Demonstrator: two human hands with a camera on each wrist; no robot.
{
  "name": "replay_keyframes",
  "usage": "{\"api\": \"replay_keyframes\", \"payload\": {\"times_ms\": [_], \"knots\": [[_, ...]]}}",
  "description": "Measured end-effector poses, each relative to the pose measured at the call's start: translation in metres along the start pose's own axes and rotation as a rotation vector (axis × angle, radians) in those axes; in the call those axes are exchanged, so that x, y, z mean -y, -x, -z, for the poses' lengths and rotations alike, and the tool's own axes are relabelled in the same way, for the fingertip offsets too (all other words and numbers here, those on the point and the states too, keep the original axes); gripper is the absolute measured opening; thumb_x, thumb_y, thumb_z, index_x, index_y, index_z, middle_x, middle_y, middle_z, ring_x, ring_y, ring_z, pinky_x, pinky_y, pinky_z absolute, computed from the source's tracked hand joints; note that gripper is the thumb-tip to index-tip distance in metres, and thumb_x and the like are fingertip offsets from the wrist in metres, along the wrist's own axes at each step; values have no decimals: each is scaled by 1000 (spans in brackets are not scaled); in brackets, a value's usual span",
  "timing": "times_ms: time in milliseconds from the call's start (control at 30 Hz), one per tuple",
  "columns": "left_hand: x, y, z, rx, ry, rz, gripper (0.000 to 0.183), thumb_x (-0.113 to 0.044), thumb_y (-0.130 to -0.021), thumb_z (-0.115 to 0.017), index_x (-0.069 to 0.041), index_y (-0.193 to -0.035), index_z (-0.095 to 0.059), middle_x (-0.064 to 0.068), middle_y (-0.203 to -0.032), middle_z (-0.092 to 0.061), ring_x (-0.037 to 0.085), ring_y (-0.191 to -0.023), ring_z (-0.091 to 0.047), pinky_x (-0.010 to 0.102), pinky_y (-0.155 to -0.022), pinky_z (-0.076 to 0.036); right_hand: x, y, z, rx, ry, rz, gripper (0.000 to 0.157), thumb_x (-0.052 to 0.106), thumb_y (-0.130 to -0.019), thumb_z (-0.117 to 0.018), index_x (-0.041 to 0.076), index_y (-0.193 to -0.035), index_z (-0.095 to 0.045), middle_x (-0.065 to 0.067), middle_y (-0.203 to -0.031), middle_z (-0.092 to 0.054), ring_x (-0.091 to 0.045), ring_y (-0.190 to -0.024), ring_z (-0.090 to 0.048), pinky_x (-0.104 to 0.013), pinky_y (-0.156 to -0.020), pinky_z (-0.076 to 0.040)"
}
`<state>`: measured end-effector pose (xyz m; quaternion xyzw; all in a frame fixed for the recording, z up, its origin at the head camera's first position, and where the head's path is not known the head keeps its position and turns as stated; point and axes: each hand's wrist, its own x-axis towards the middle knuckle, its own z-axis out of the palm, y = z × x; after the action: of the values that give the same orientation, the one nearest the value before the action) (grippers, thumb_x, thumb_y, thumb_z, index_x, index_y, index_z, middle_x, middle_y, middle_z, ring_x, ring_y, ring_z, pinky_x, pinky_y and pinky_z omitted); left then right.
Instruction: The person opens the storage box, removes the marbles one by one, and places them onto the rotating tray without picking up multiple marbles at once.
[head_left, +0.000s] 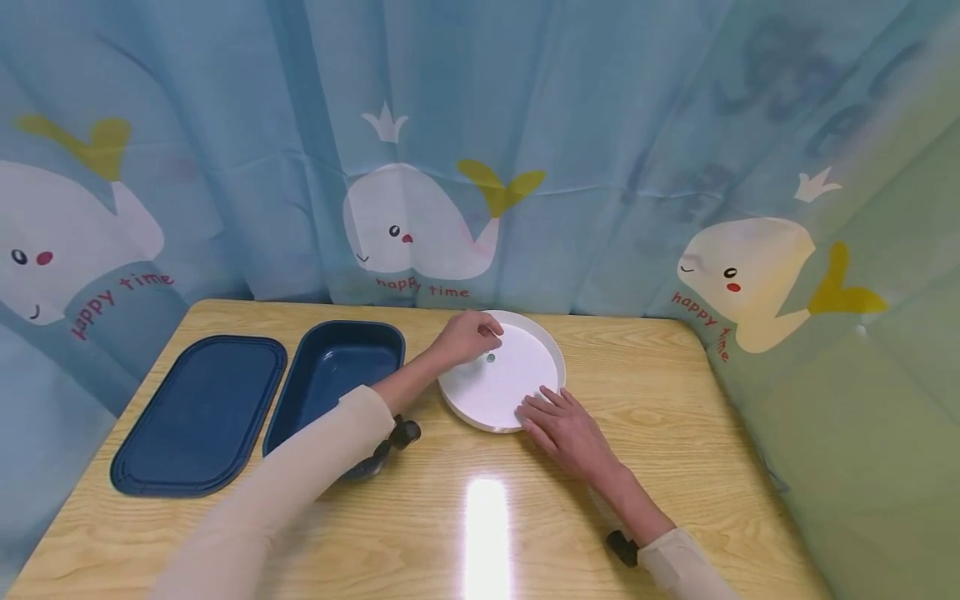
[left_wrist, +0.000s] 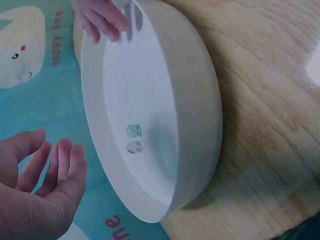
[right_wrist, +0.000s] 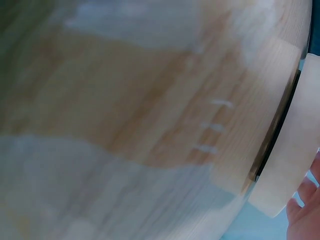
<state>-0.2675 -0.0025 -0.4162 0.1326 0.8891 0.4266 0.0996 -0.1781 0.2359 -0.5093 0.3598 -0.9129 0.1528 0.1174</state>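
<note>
A round white tray (head_left: pixel 525 367) with a raised rim stands toward the back of the table. Two small clear greenish glass marbles, one green (left_wrist: pixel 133 131) and one with a reddish tint (left_wrist: pixel 134 147), lie close together on its floor. My left hand (head_left: pixel 468 335) hovers over the tray's far left part, near the marbles. In the left wrist view the left hand (left_wrist: pixel 45 185) has its fingers loosely bent, a gap between thumb and fingertips, and nothing held. At the near right rim my right hand (head_left: pixel 566 429) rests its fingers; the right wrist view shows it only partly.
Left of the tray sits a deep dark blue rectangular container (head_left: pixel 345 367), partly behind the left forearm. Beside it a flat dark blue lid (head_left: pixel 202 412) lies on the wooden table (head_left: pixel 637 367). A blue curtain (head_left: pixel 600 167) with whales hangs behind the table.
</note>
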Motion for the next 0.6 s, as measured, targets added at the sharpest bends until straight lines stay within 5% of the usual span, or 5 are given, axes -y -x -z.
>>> {"api": "replay_keyframes", "payload": {"times_ms": [600], "knots": [[15, 43, 36, -20, 91, 3, 23, -14, -97, -65, -4, -118, -69, 9, -107, -67, 25, -103, -61, 36, -86, -51, 1, 0, -1, 17, -18, -5, 30, 23, -99, -63, 11, -126, -71, -8, -130, -65, -34, -131, -51, -56, -110, -31]]}}
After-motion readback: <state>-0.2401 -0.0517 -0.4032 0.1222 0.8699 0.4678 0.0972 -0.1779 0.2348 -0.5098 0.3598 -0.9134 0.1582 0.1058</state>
